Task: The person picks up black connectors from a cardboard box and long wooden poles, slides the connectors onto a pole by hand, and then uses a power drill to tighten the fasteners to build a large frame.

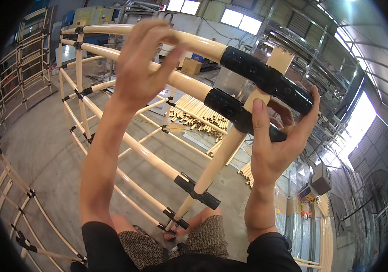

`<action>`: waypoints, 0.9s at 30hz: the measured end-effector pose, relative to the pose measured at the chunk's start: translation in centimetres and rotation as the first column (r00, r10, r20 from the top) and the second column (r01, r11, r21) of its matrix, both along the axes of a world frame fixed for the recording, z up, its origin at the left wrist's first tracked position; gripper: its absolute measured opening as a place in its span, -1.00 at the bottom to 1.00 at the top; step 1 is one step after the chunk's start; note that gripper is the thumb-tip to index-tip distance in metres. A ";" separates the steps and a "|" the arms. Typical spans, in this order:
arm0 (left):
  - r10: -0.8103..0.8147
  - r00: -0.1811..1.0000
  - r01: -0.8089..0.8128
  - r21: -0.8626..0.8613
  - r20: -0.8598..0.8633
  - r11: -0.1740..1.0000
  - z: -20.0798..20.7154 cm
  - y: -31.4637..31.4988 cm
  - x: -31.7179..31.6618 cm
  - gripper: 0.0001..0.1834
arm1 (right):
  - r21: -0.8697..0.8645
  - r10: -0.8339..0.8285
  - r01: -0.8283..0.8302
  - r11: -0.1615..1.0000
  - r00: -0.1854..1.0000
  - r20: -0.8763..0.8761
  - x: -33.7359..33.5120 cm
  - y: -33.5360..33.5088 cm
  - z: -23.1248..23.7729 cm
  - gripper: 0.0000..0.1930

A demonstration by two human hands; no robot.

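A rack frame of cream-coloured pipes with black joints rises before me. Its two top pipes, an upper pipe and a lower pipe, run side by side into black joints at the right. My right hand grips their ends, its thumb by the lower black joint and a finger against the end of the upper black joint. Blurred by motion, my left hand is at the two pipes with its thumb apart from its fingers; I see nothing held in it. A cream upright pipe slopes down from the lower joint.
Many loose cream pipes lie on the floor beyond the frame. Other pipe racks stand at the left. A cardboard box is farther back, and a black fan stands at the right.
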State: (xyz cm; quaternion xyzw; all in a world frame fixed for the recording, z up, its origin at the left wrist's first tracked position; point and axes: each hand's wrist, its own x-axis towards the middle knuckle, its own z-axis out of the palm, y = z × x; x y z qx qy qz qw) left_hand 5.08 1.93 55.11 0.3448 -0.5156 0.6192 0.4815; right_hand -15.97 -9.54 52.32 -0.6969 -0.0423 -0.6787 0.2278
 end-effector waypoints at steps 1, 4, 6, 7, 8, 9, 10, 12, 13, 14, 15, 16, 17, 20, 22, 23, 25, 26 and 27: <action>0.031 0.999 -0.029 0.032 -0.037 0.999 -1.8 1.1 1.3 -0.61 | -0.010 0.022 -0.022 1.000 1.000 0.012 0.2 0.2 0.1 -0.04; 0.079 0.987 -0.048 0.222 -0.137 0.974 -4.1 0.7 3.5 -0.66 | -0.014 0.068 -0.067 0.998 0.997 0.027 0.0 -0.1 0.2 -0.05; 0.133 0.950 -0.021 0.365 -0.283 0.931 -3.4 1.0 3.6 -0.53 | -0.008 0.112 -0.111 0.994 0.992 0.063 0.2 -0.2 0.2 -0.10; 0.144 0.941 -0.020 0.374 -0.306 0.927 -3.0 0.8 3.8 -0.50 | -0.018 0.128 -0.127 0.992 0.988 0.087 0.4 -0.2 0.2 -0.13; 0.150 0.932 -0.013 0.384 -0.329 0.923 -2.7 0.3 4.1 -0.45 | -0.026 0.137 -0.135 0.990 0.984 0.109 0.5 -0.3 0.1 -0.17; 0.156 0.923 -0.005 0.394 -0.352 0.919 -2.5 -0.1 4.0 -0.41 | -0.032 0.130 -0.128 0.991 0.986 0.101 0.7 -0.7 0.0 -0.17; 0.084 0.919 0.049 0.321 -0.386 0.946 -2.9 -0.6 3.4 -0.39 | -0.037 0.124 -0.121 0.992 0.988 0.093 0.8 -1.2 0.0 -0.16; 0.094 0.921 0.013 0.270 -0.377 0.963 -2.9 -0.8 3.3 -0.41 | -0.058 0.115 -0.111 0.992 0.990 0.082 1.0 -1.6 0.2 -0.16; 0.100 0.922 -0.006 0.246 -0.373 0.969 -2.9 -0.9 3.4 -0.42 | -0.071 0.115 -0.109 0.991 0.990 0.079 1.1 -1.7 0.3 -0.16; 0.127 0.924 -0.034 0.252 -0.361 0.967 -2.9 -0.9 3.3 -0.44 | -0.082 0.114 -0.108 0.991 0.991 0.072 1.1 -1.6 0.3 -0.16; 0.154 0.925 -0.063 0.259 -0.348 0.964 -2.7 -0.8 3.2 -0.45 | -0.088 0.117 -0.110 0.990 0.991 0.069 1.1 -1.6 0.3 -0.16; 0.182 0.925 -0.092 0.265 -0.335 0.960 -2.7 -0.7 3.1 -0.47 | -0.094 0.120 -0.114 0.989 0.990 0.067 1.2 -1.7 0.3 -0.15; 0.177 0.911 -0.076 0.271 -0.371 0.960 -2.7 -1.0 3.1 -0.48 | -0.105 0.122 -0.115 0.988 0.990 0.069 1.1 -1.8 0.4 -0.15; 0.191 0.881 -0.071 0.278 -0.433 0.958 -2.9 -1.6 3.1 -0.51 | -0.074 0.063 -0.058 0.996 0.996 0.061 0.7 -1.4 0.3 -0.15; 0.232 0.881 -0.122 0.276 -0.413 0.953 -2.8 -1.6 3.1 -0.51 | -0.078 0.058 -0.052 0.996 0.996 0.073 0.7 -0.5 0.4 -0.15; 0.230 0.887 -0.130 0.261 -0.400 0.956 -2.9 -1.4 3.2 -0.51 | -0.091 0.069 -0.061 0.994 0.994 0.087 0.8 0.0 0.3 -0.15; 0.229 0.899 -0.149 0.232 -0.373 0.961 -2.8 -1.1 3.7 -0.50 | -0.102 0.098 -0.089 0.991 0.991 0.087 1.0 -0.1 0.3 -0.15; 0.278 0.893 -0.220 0.196 -0.353 0.956 -2.6 -1.5 4.0 -0.47 | -0.101 0.111 -0.103 0.990 0.991 0.079 1.1 -0.7 0.5 -0.15; 0.282 0.886 -0.203 0.241 -0.367 0.949 -2.9 -1.5 4.1 -0.54 | -0.100 0.126 -0.118 0.988 0.989 0.072 1.0 -1.4 0.7 -0.14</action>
